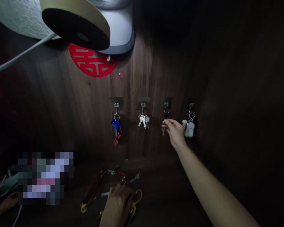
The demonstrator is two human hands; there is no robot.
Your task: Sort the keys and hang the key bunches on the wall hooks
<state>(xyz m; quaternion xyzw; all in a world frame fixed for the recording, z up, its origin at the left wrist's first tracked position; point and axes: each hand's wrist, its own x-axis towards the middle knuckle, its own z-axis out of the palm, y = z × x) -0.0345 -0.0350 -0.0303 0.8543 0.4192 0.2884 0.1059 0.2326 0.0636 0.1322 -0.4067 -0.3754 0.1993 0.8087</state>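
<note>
My right hand [175, 130] is raised to the third hook [166, 105] on the dark wood panel. Its fingers pinch a key [163, 130] hanging just below that hook; a small dark piece links the two. To the right of this hand, a pale grey fob [189, 129] hangs from the fourth hook [191, 105]. Low in the view, my left hand [119, 200] rests among loose keys, back upward. Its fingertips are hidden, so any grip cannot be made out. Beside it lie a yellow loop [138, 196] and a single silver key [135, 177].
Blue-headed keys [115, 123] and silver keys [143, 121] hang from the two left hooks. A brown strap [91, 194] lies left of my left hand. Above are a red round paper cutout [94, 64], a white appliance [121, 30] and a pale cable [21, 56].
</note>
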